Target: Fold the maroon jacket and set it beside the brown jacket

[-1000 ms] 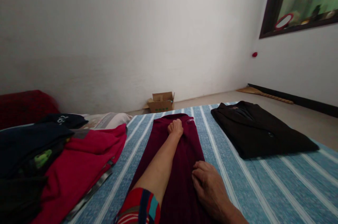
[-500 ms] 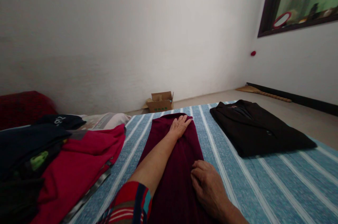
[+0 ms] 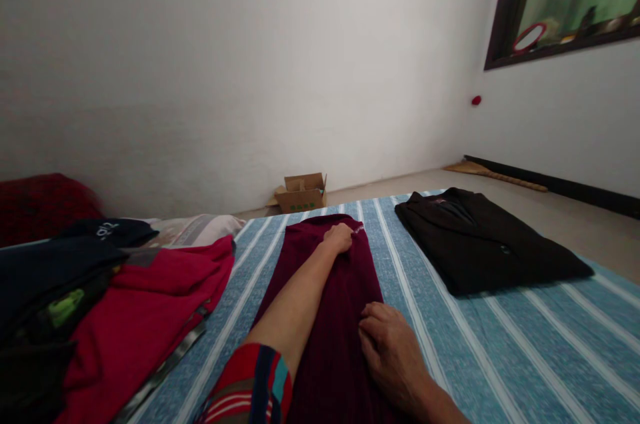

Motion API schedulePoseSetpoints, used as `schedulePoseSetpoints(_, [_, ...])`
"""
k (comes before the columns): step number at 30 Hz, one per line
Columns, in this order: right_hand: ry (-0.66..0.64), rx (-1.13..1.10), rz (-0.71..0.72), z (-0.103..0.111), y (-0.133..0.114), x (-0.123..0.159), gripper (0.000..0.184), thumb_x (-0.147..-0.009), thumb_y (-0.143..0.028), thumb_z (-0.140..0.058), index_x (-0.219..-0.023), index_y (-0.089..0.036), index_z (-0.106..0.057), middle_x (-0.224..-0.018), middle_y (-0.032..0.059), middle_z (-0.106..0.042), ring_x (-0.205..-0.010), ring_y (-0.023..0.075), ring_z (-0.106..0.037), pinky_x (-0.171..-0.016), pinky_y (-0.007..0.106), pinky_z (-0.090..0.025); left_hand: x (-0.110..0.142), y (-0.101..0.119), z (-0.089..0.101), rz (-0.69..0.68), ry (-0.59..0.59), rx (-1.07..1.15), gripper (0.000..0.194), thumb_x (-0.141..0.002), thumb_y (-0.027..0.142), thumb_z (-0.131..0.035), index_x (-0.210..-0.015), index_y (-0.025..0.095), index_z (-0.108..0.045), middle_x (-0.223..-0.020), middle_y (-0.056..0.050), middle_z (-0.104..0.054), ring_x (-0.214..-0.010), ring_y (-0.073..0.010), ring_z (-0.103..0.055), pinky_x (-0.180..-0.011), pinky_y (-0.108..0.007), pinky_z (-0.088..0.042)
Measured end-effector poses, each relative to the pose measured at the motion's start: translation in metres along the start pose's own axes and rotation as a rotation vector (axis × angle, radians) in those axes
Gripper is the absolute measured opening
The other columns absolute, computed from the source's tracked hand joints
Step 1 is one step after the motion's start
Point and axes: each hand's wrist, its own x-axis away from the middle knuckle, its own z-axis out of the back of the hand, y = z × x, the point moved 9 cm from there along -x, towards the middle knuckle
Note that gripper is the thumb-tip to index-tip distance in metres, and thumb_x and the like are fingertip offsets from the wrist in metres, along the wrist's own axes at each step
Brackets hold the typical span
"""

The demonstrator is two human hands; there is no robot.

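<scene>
A dark maroon garment (image 3: 345, 317), folded into a long strip, lies on the striped bedsheet in front of me; its exact kind cannot be told. My left hand (image 3: 340, 237) reaches along it to the far end, fingers curled down into the cloth by a small whitish mark at the corner. At the garment's right edge, nearer to me, my right hand (image 3: 393, 351) rests with its fingers bent and closed against the fabric. Its fingertips are partly hidden. The near end of the garment runs out of view below.
A folded black jacket (image 3: 490, 244) lies to the right on the blue-and-white striped sheet (image 3: 415, 291). Piled clothes, including a pink-red garment (image 3: 150, 297) and a navy one (image 3: 55, 271), lie left. Beyond the bed are an open cardboard box (image 3: 301, 196) and a broom (image 3: 500, 174).
My left hand has gone from lying flat with fingers spread to curled fingers at the garment's far end. The right hand has stayed almost in place.
</scene>
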Motion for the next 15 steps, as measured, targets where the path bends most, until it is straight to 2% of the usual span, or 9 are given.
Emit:
schedulePoseSetpoints(5, [-0.017,-0.011,-0.007,-0.001,0.001,-0.001,0.021,-0.082,-0.007,-0.046,-0.067,-0.019,-0.054,-0.082,0.0025,-0.059,-0.082,0.0163,-0.053,-0.079,0.032,-0.038,0.001,-0.008,0.01,-0.022,0.035,-0.002,0.034,-0.081,0.014,-0.042,-0.104,0.022,-0.065,-0.11,-0.006,-0.065,-0.106,-0.0209,-0.058,-0.089,-0.028,-0.045])
schedulePoseSetpoints(9, [-0.038,0.0,-0.018,-0.002,0.002,0.0,0.021,-0.083,-0.008,-0.046,-0.067,-0.019,-0.053,-0.08,0.0017,-0.058,-0.081,0.0159,-0.052,-0.079,0.032,-0.038,0.005,-0.014,0.016,-0.104,0.031,0.01,0.041,-0.075,0.013,-0.048,-0.113,0.024,-0.061,-0.116,-0.002,-0.063,-0.108,-0.0191,-0.057,-0.091,-0.025,-0.043])
schedulePoseSetpoints(12, [-0.045,0.013,-0.032,-0.003,0.004,0.0,0.02,-0.083,-0.008,-0.047,-0.067,-0.019,-0.054,-0.081,0.0017,-0.058,-0.082,0.0159,-0.052,-0.078,0.032,-0.038,0.005,-0.02,0.018,-0.112,0.027,0.004,0.046,-0.073,0.015,-0.052,-0.118,0.021,-0.056,-0.121,-0.004,-0.06,-0.111,-0.02,-0.055,-0.092,-0.024,-0.042])
schedulePoseSetpoints(15, [-0.043,0.022,-0.038,-0.003,0.004,0.0,0.019,-0.082,-0.008,-0.047,-0.067,-0.018,-0.054,-0.082,0.0019,-0.058,-0.083,0.0164,-0.052,-0.079,0.032,-0.038,0.002,-0.028,0.016,-0.064,0.009,-0.02,0.047,-0.07,0.018,-0.058,-0.116,0.016,-0.055,-0.121,-0.008,-0.06,-0.109,-0.0219,-0.056,-0.09,-0.024,-0.044])
